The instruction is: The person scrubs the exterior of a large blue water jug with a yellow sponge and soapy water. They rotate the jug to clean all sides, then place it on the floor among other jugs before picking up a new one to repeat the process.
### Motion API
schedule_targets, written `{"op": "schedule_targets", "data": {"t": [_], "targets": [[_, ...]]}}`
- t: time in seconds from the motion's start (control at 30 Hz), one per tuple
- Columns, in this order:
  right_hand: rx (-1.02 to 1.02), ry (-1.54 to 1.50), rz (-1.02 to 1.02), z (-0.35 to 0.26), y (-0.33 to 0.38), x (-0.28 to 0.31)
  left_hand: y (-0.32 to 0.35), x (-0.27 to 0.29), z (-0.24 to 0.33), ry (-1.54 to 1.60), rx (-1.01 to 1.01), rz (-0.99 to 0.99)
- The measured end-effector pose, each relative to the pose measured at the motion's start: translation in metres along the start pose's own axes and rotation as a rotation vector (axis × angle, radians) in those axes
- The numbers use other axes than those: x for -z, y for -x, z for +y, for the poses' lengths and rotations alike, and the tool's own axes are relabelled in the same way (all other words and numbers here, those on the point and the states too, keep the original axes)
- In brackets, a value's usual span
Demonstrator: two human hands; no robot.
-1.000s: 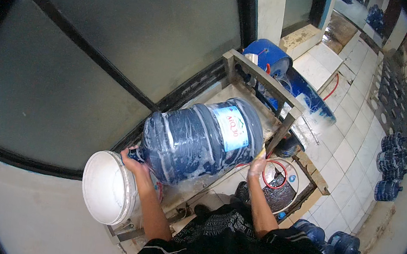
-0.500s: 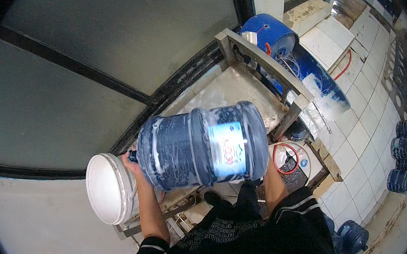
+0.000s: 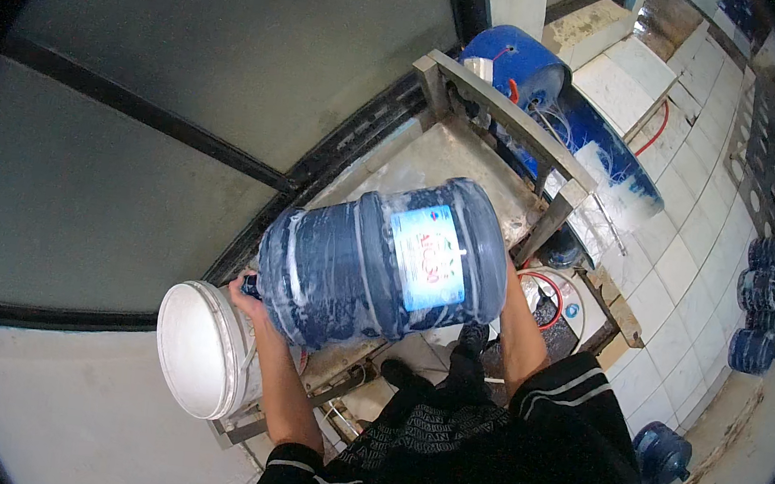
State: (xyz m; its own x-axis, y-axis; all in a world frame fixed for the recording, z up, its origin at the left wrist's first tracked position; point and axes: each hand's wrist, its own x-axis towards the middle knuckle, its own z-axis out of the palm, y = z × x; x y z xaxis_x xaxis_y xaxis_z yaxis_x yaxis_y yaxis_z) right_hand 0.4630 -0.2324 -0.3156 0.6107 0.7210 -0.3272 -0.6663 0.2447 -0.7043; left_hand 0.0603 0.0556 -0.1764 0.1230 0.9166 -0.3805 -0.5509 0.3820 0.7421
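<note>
A large blue water jug (image 3: 376, 260) with a pale blue label lies on its side in the air, held between both hands above a wet metal stand (image 3: 471, 166). My left hand (image 3: 245, 295) grips its neck end near the white bucket (image 3: 197, 350). My right hand is mostly hidden behind the jug's base; only the forearm (image 3: 519, 336) shows, pressed against the bottom end.
A blue barrel (image 3: 520, 62) lies beyond the stand, with white and red hoses. A round tub with a red ring (image 3: 551, 302) sits under the stand. More blue jugs (image 3: 766, 282) stand along the tiled floor at right, one (image 3: 663, 452) near my side. A large glass wall fills the left.
The jug has been lifted up and toward me, off the stand, and now looms larger. My right hand left the area by the red-ringed tub and went to the jug's base.
</note>
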Motion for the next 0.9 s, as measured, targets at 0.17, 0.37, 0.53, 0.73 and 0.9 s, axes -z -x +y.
{"op": "schedule_targets", "data": {"t": [0.17, 0.37, 0.53, 0.73, 0.9], "targets": [[-0.048, 0.091, 0.021, 0.025, 0.048, 0.036, 0.031, -0.058, 0.005, -0.019, -0.061, 0.214], [0.434, 0.711, 0.192, -0.079, 0.112, -0.054, 0.088, -0.128, 0.056, 0.072, -0.289, 0.024], [0.821, 1.291, 0.366, -0.088, 0.078, -0.095, 0.087, -0.146, 0.054, 0.144, -0.253, -0.385], [0.272, 1.489, -0.07, -0.141, 0.016, -0.206, 0.073, -0.166, 0.044, 0.099, -0.289, -0.261], [0.796, 1.42, 0.03, -0.081, 0.097, -0.244, 0.074, -0.139, 0.056, 0.058, -0.388, 0.0]]}}
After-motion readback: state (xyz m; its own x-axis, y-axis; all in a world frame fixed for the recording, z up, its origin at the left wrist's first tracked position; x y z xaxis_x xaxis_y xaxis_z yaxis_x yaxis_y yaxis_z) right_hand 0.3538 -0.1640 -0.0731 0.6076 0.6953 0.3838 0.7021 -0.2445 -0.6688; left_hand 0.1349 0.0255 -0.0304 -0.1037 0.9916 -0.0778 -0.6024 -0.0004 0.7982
